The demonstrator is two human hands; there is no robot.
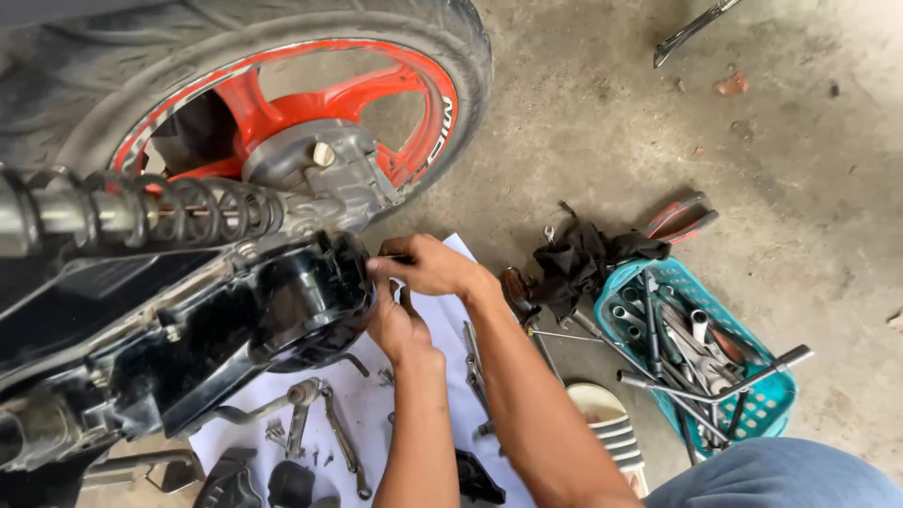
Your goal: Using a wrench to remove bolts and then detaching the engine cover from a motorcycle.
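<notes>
A motorcycle's rear end fills the left: a black tyre on a red wheel, a coil shock absorber and a black engine side cover. My right hand pinches a small thin part at the cover's right edge. My left hand sits just below it, pressed against the cover's rim; whether it grips anything is hidden. Both forearms reach in from the bottom of the view.
A white sheet on the concrete floor carries wrenches, bolts and black parts. A teal basket of tools stands at the right, with a black rag and red-handled pliers beside it. A sandal lies near my knee.
</notes>
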